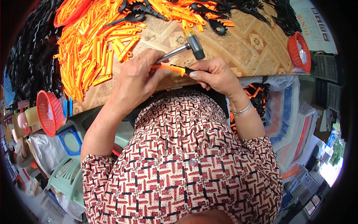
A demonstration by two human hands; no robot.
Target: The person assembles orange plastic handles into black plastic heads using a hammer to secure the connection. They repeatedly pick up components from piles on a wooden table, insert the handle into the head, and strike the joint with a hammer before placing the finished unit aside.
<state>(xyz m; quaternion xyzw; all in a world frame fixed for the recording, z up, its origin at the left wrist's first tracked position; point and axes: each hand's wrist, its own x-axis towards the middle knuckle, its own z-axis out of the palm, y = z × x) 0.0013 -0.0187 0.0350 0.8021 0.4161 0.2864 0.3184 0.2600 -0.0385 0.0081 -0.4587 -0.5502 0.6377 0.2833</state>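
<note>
My left hand point(135, 76) is closed around the shaft of a small hammer point(195, 46) with a black face and a yellow one. The same hand also grips an orange plastic handle point(169, 68). A black plastic piece point(189, 71) meets the right end of that handle, and my right hand point(217, 76) pinches it between thumb and fingers. Most of the black piece is hidden by the right hand, so its full shape cannot be made out. Both hands are just above the table's near edge.
Loose orange handles point(87, 56) pile up on the patterned table point(246, 52). Black pasta servers point(217, 27) lie at the far side. Black parts point(30, 56) heap at far left. Red baskets point(50, 113) flank the table. A plastic-lined container point(281, 112) stands at right, below table level.
</note>
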